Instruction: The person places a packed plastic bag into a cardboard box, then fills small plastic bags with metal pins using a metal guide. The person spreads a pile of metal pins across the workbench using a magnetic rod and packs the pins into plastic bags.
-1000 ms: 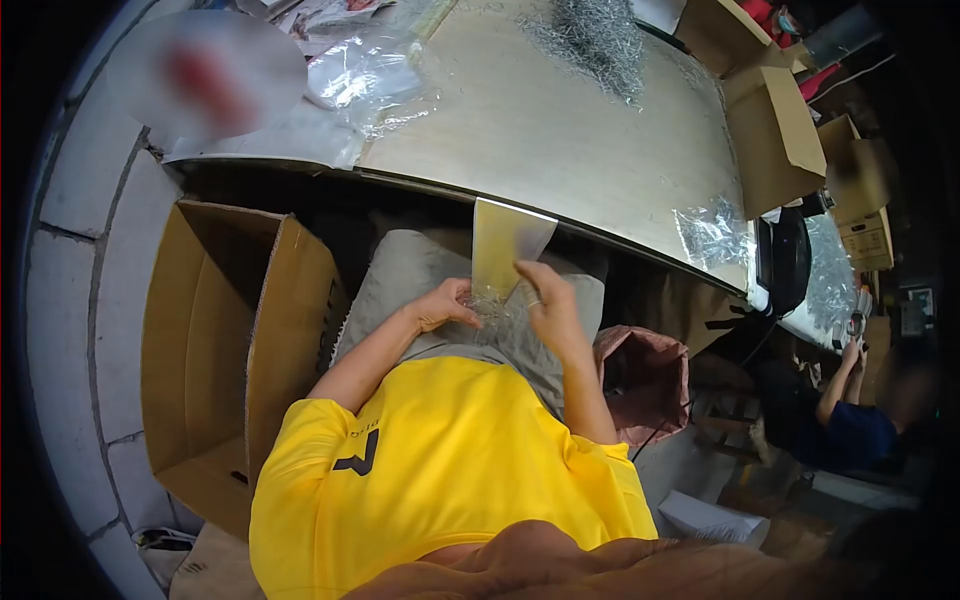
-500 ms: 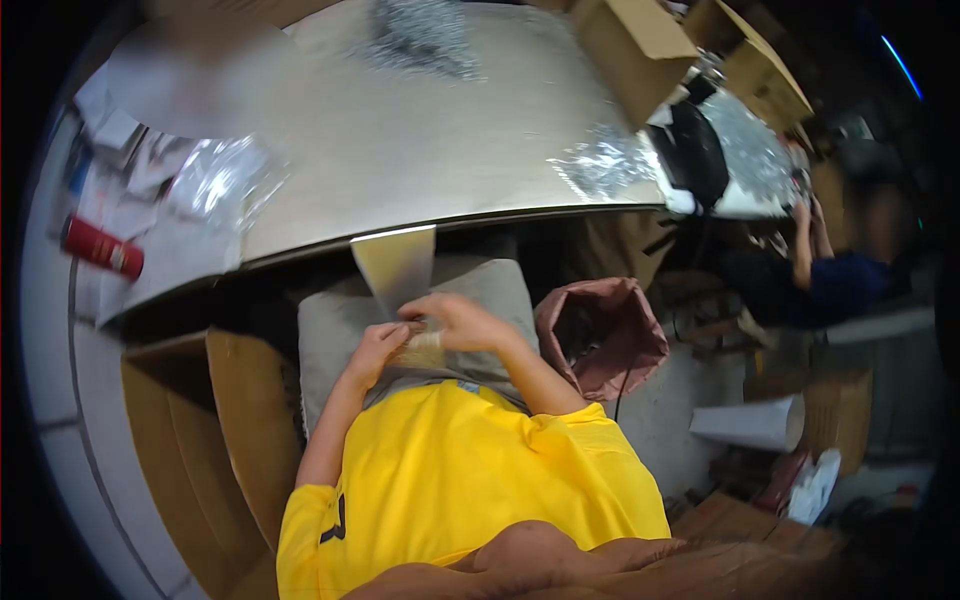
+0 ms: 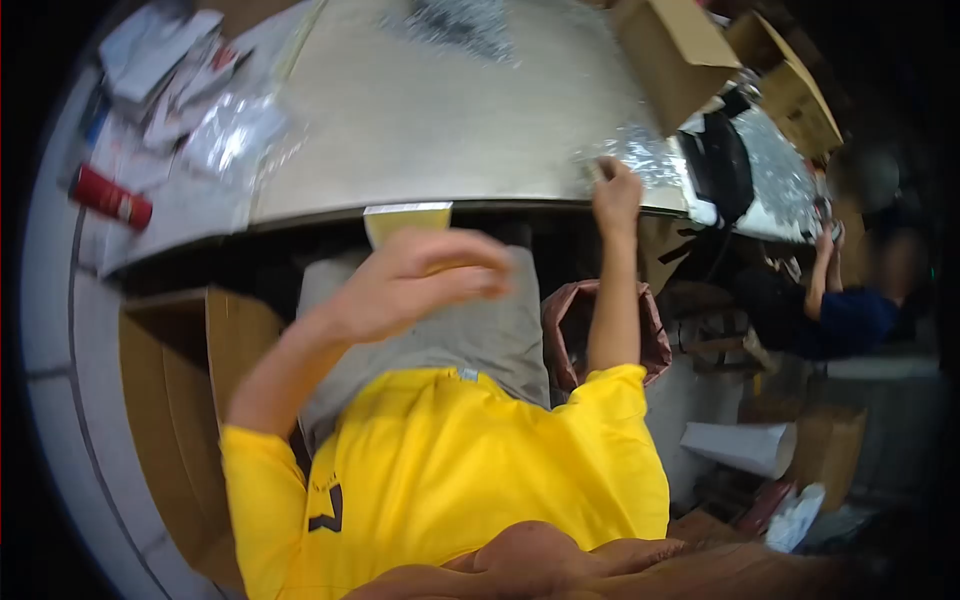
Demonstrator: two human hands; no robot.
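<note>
My left hand [image 3: 425,280], smeared by motion, hovers over the grey cloth [image 3: 450,335] on my lap with its fingers stretched out and nothing visible in it. Just beyond it, a yellowish flat piece with a pale rim [image 3: 408,219] sticks out at the table's front edge. My right hand [image 3: 618,195] is over the table's front edge at the right, fingers closed around something small that I cannot make out. Clear plastic bags [image 3: 650,160] lie right beside it. A pile of silvery small pieces [image 3: 465,25] is at the table's far side.
Cardboard boxes stand at the left [image 3: 165,400] and on the table's right [image 3: 680,60]. A pink sack [image 3: 655,340] is below my right arm. Papers [image 3: 160,50], a plastic bag [image 3: 230,135] and a red can [image 3: 110,197] lie at left. A co-worker [image 3: 850,315] is at far right.
My hands have parted. The right one has moved from my lap up to the bags on the table, and the left one has lifted and opened. The view has also shifted.
</note>
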